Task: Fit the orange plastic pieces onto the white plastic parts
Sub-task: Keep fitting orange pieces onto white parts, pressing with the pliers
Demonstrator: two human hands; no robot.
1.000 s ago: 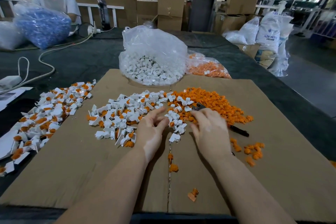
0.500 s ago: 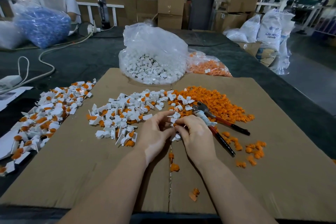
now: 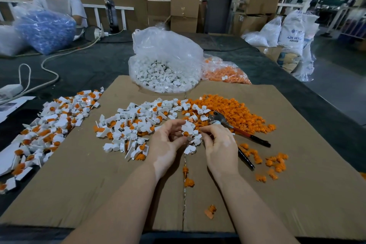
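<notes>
Both hands are being drawn together off the pliers | white plastic part is being pinched by left hand fingertips | right hand fingers are pinching at its edge, orange plastic piece seemingly being seated | orange pile is lying just beyond on cardboard sheet

My two hands meet over the middle of a cardboard sheet. Bare cardboard lies open to my near left and near right. Ahead, a spread of white parts and an orange pile block the way. Pliers lie just right of my right hand. Two bags stand behind the piles.
</notes>
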